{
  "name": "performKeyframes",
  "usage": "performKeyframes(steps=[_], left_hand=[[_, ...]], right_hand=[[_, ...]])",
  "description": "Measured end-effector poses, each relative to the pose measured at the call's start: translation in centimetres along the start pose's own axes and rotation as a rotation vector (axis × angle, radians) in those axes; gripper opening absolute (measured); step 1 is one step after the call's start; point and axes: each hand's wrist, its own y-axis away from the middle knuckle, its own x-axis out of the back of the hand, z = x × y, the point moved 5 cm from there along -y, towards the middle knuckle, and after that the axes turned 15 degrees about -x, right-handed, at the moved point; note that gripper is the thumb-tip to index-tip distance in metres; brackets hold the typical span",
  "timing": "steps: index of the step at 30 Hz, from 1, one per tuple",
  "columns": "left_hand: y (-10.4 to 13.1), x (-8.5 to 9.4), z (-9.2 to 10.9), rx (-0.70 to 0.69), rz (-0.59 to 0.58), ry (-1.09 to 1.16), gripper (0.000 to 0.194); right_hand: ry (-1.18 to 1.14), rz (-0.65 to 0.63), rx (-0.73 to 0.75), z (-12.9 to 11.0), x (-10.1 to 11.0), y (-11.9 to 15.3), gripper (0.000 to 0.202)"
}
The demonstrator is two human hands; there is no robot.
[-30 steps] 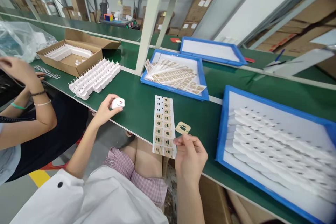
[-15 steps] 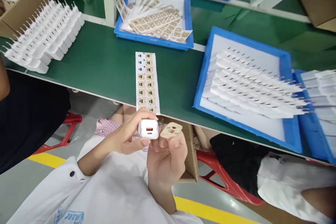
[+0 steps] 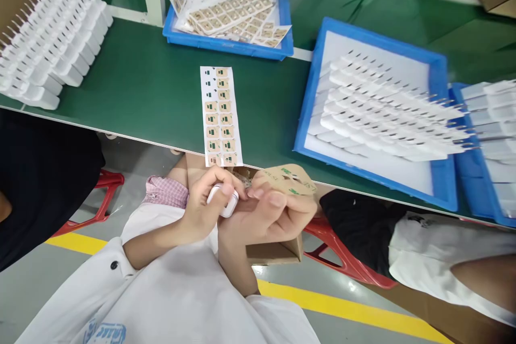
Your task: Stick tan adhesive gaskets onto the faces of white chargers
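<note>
My left hand [image 3: 201, 207] is closed on a small white charger [image 3: 231, 206], its thumb across the face, so the ports are covered. Close beside it, my right hand [image 3: 268, 220] pinches a tan adhesive sticker [image 3: 272, 176] with green printing and cut-out holes. The sticker is held up to the right of the charger, apart from it. Beyond both hands, a white sheet [image 3: 221, 118] of the same kind of stickers lies on the green table [image 3: 153, 86], with a few spots at its far left bare of stickers.
A blue tray [image 3: 226, 49] of sticker sheets stands at the back. Rows of white chargers with metal pins fill another blue tray [image 3: 306, 118] on the right. More chargers [image 3: 52, 43] stand at left. People sit on both sides, near red stools [image 3: 342, 255].
My left hand has turned the charger so its port face no longer shows. My right hand has moved right and tilted the sticker, which appears larger. The view has shifted slightly.
</note>
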Motion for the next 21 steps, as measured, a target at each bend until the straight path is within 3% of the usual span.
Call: performKeyframes(steps=[3, 5, 9, 15, 17, 21], left_hand=[[0.0, 0.6, -0.1, 0.119, -0.036, -0.063, 0.052], [0.0, 0.7, 0.0, 0.115, -0.156, -0.094, 0.053], [-0.2, 0.7, 0.2, -0.065, -0.386, -0.229, 0.043], [0.1, 0.7, -0.4, -0.223, -0.397, -0.188, 0.038], [0.1, 0.9, -0.4, -0.252, -0.397, -0.168, 0.035], [-0.6, 1.6, 0.3, -0.306, -0.392, -0.13, 0.034]], right_hand=[[0.003, 0.016, -0.03, 0.5, 0.1, -0.1, 0.033], [-0.019, 0.029, -0.072, 0.9, 0.2, -1.0, 0.032], [-0.082, 0.09, -0.082, 1.4, 0.0, -3.4, 0.036], [-0.13, 0.072, -0.117, 1.1, -0.7, -4.3, 0.032], [-0.187, -0.028, -0.197, 0.6, -0.4, -4.3, 0.031], [-0.274, -0.485, -0.506, -0.6, -0.1, -3.3, 0.027]])
